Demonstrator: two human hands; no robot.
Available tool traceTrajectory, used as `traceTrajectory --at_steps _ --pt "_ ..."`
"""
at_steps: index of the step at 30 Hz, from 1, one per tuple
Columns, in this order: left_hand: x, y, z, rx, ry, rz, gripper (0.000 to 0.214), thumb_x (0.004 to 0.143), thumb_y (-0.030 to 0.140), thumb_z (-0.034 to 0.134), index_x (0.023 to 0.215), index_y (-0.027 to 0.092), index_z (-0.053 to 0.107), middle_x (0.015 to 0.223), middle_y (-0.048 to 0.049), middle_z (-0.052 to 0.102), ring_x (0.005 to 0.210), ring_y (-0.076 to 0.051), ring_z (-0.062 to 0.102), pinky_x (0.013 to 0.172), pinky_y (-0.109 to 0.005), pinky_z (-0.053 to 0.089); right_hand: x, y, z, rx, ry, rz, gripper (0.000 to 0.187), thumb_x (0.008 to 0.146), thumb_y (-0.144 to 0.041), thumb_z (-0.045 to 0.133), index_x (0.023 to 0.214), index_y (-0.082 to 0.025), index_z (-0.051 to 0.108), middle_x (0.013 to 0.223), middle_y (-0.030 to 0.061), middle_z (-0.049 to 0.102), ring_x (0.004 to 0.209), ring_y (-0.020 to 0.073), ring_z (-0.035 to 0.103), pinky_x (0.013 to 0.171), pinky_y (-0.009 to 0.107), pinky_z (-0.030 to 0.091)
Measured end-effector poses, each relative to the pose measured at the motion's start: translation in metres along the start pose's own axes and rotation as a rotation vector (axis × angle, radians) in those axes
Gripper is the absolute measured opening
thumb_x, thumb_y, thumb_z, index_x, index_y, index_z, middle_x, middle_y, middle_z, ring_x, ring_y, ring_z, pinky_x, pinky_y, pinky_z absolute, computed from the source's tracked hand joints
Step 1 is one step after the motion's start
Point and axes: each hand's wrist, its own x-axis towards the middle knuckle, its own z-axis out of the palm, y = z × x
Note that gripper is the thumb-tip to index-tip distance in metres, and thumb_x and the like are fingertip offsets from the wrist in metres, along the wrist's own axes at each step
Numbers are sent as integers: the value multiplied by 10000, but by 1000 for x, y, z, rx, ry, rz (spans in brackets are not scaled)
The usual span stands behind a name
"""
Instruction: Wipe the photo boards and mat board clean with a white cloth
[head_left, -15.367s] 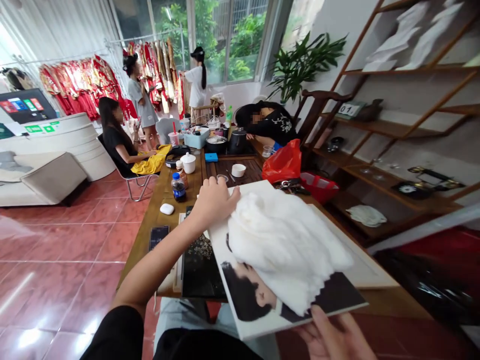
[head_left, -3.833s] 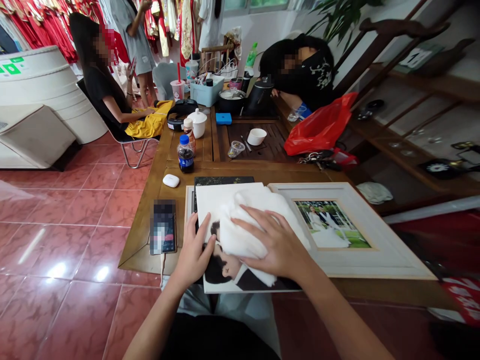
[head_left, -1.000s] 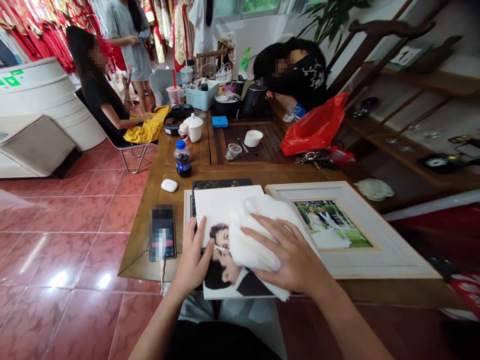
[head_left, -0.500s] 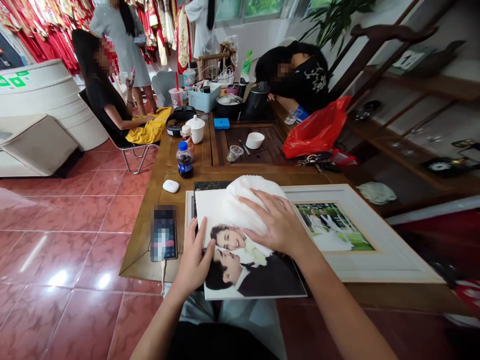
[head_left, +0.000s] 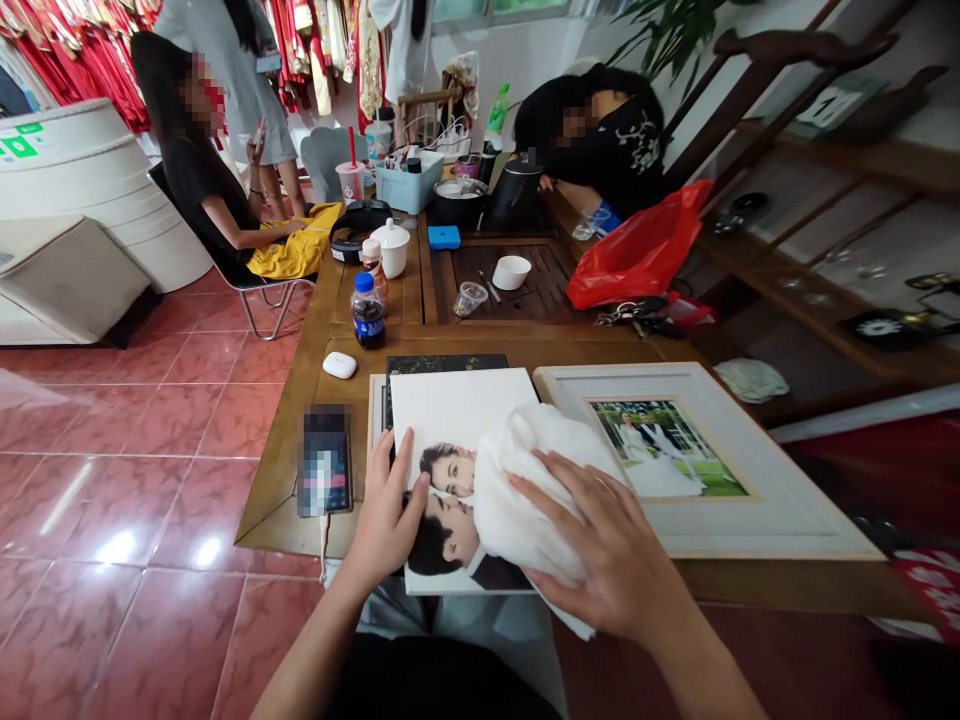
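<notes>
A white photo panel (head_left: 465,405) printed with a couple's portrait lies at the table's near edge. My left hand (head_left: 388,515) grips its left side, thumb resting on the printed face and the other fingers along the edge. My right hand (head_left: 600,535) presses a bunched white cloth (head_left: 525,480) onto the panel's lower right, covering much of the portrait. The cloth hangs a little past the near edge. Under the panel, a dark speckled board (head_left: 450,362) shows at the back. A white-framed wedding photo (head_left: 780,530) lies to the right.
Left of the panel are a phone (head_left: 326,460) with a cable and a white earbud case (head_left: 340,365). Farther back stand a blue-capped bottle (head_left: 368,315), a lidded white cup (head_left: 391,248), a small white bowl (head_left: 511,272) and a red plastic bag (head_left: 637,265). Other people are around the table.
My right hand has moved the cloth from the panel's top right down toward me, to its lower right. The upper part of the panel now shows. My left hand stays at the left edge.
</notes>
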Motion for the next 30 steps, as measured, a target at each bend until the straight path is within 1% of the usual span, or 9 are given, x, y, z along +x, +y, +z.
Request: traceTrajectory --at_steps 3,7,12,16,19,23,27,30 --pt "0 -2 0 -8 -6 -6 550 1073 383 404 1602 301 279 1681 -85 196 1590 -256 108 1283 -517 120 -4 -2 -2 -3 3 -11 756 884 -454 574 1573 -253 340 1574 173 381 1376 394 445 1080 568 349" --pt "0 -4 0 -17 -7 -2 550 1072 390 413 1600 308 283 1686 -77 188 1590 -261 104 1280 -519 123 6 10 2 -13 9 -2 700 908 -471 564 1549 -267 369 1536 171 425 1351 377 474 1056 553 383" --pt "0 -5 0 -31 -1 -3 548 1069 409 422 1594 306 305 1683 -78 200 1590 -255 112 1281 -498 129 40 36 13 -43 30 58 666 932 -529 562 1522 -262 406 1503 173 467 1336 362 494 1047 520 411" --pt "1 -5 0 -34 -2 -8 547 1066 411 425 1591 304 313 1677 -80 215 1590 -253 115 1283 -494 124 71 45 20 -69 28 85 652 938 -545 554 1504 -241 445 1517 174 466 1343 351 495 1060 503 408" --pt "1 -3 -1 -26 -2 -13 549 1065 393 430 1592 292 312 1679 -87 211 1590 -257 116 1281 -506 134 87 45 20 -77 18 81 677 927 -564 566 1502 -224 456 1533 184 455 1351 352 489 1071 514 392" --pt "1 -3 -1 -22 -2 -12 547 1065 383 433 1591 292 314 1680 -92 212 1590 -262 114 1280 -511 143 98 42 19 -66 -10 78 676 922 -558 575 1502 -234 457 1576 168 415 1386 342 459 1117 545 329" --pt "1 -4 0 -26 11 -6 541 1063 376 440 1585 298 322 1673 -88 225 1589 -259 122 1281 -512 137 98 38 21 -50 -11 106 675 904 -561 604 1478 -224 492 1581 174 406 1358 357 480 1071 541 377" --pt "2 -4 1 -25 15 1 540 1066 364 431 1588 295 314 1667 -88 235 1586 -256 130 1281 -517 137 93 33 22 -49 3 107 670 916 -538 597 1485 -202 483 1580 193 398 1330 374 497 1049 546 398"
